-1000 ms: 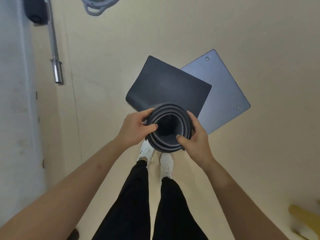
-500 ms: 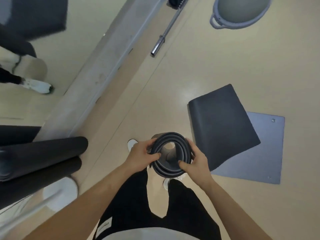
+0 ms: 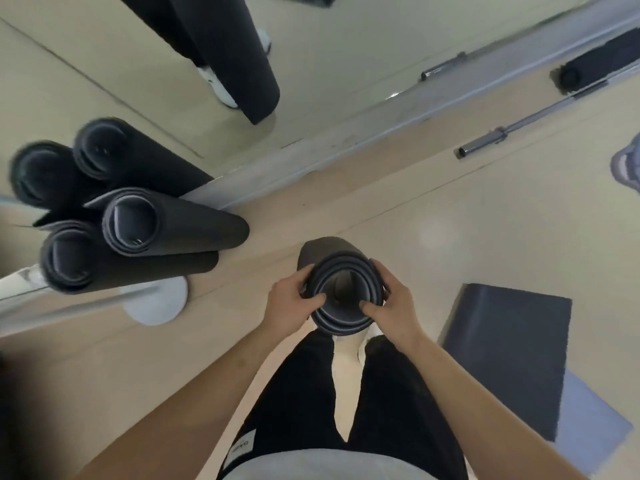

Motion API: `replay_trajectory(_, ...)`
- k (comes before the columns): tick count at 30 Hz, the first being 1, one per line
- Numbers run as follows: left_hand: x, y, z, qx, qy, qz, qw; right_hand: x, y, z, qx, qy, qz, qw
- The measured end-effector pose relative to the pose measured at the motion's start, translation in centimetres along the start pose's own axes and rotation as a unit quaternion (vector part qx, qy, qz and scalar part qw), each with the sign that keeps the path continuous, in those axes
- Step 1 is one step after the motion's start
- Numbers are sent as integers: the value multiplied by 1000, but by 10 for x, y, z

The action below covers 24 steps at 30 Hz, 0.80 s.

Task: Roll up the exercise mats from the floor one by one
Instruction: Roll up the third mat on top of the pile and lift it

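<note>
A rolled dark mat [image 3: 332, 252] stands upright in front of me, its spiral end facing the camera. My left hand [image 3: 289, 304] grips its left rim with the thumb curled over the edge. My right hand [image 3: 393, 306] grips the right rim the same way. Flat on the floor to my right lies a dark mat [image 3: 509, 355], overlapping a lighter blue-grey mat [image 3: 588, 424] beneath it. My legs and white shoes show below the roll.
Two rolled mats [image 3: 180, 233] stand upright at the left by a wall mirror [image 3: 104, 64] that repeats them. A round white base [image 3: 157, 303] sits under them. A barbell [image 3: 519, 128] lies along the wall. A grey-blue dome object [image 3: 627, 164] is at the right edge.
I have turned left with the roll held in both hands. The flat mats slid to the lower right of view, and the stored rolled mats and mirror came into view.
</note>
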<state>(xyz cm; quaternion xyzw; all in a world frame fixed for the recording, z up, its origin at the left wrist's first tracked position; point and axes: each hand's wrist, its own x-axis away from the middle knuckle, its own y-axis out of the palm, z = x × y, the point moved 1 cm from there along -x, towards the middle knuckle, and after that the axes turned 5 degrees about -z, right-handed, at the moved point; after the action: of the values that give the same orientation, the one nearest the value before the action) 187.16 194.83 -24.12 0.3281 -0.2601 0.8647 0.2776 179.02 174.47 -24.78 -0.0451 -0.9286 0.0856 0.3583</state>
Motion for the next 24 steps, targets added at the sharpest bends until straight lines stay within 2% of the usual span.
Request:
replay_trajectory(12,-79,-120,-21,42,-9,145,989,-169,75,-89,42,-63,-147,986)
replay_trajectory(19,-116,-190,-50,74,-28,185,979,-232,139,-127,50,-90,-180,978)
replay_trajectory(24,-136,-244,-53,74,-17,181,980,-258,177,-158,49,-88,-154,983)
